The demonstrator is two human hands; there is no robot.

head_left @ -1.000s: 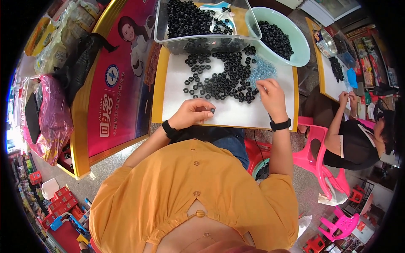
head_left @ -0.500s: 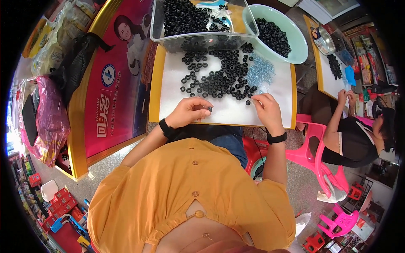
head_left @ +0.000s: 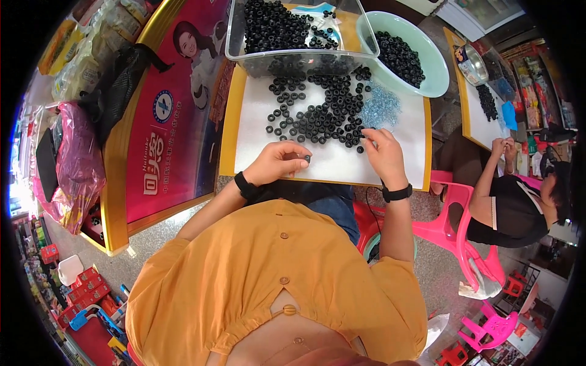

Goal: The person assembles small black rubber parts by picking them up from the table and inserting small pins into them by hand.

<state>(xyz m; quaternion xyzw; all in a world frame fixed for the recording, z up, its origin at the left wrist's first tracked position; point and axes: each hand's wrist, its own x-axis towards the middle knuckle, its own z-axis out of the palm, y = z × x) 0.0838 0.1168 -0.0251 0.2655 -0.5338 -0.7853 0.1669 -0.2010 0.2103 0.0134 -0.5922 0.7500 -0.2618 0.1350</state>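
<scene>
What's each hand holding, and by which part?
The left hand pinches a black ring by its edge. Whether the right hand holds anything, I can't tell.

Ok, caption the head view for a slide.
Left hand pinching a black bead, right hand beside scattered black rings and tiny pale-blue beads on a white tabletop.

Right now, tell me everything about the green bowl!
The bowl is pale green, smooth and plastic-looking. It sits open side up on the table, far right, seemingly past the edge. Black beads heap inside; its near right side is bare. The box overlaps its left rim in view; I can't tell if they touch.
</scene>
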